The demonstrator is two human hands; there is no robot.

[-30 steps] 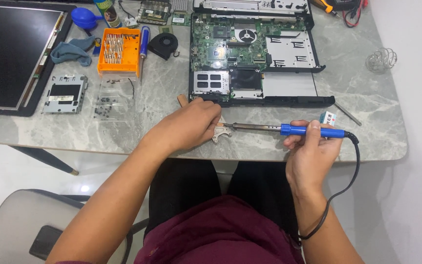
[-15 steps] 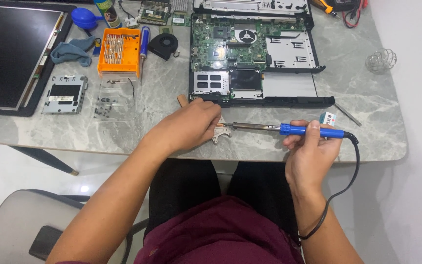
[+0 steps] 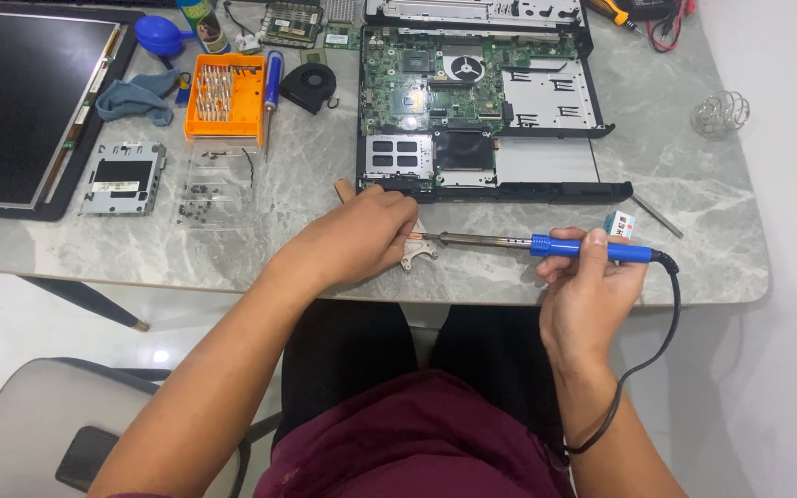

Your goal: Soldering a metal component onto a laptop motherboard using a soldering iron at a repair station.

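— Two hands over one broad grey marble-patterned table, and most of it is taken up. Biggest piece is the dark screen panel at the far left; next the opened laptop base with its green board bare, straight ahead.

— And what is being held?

— Right hand has its fingers closed around the blue handle of a soldering iron, which lies almost level, its metal shaft aimed left. Left hand rests palm-down near the table's front edge, fingers curled onto a small metal bracket, pinning it; the iron's tip meets it there, just in front of the laptop base.

— How would those handle?

— My guess: the iron is light and stiff, safe only by the blue grip, since the shaft would be hot, and its black cord hanging off the table could tug. The bracket looks thin, rigid, light, likely to skate on the smooth top unless pressed by its edges away from the tip.

— Smaller things?

— Orange screwdriver-bit case, silver drive caddy, black fan, blue cloth, a coiled wire stand at far right, then loose screws.

— The room?

— White floor, pale wall on the right, a grey chair at lower left.
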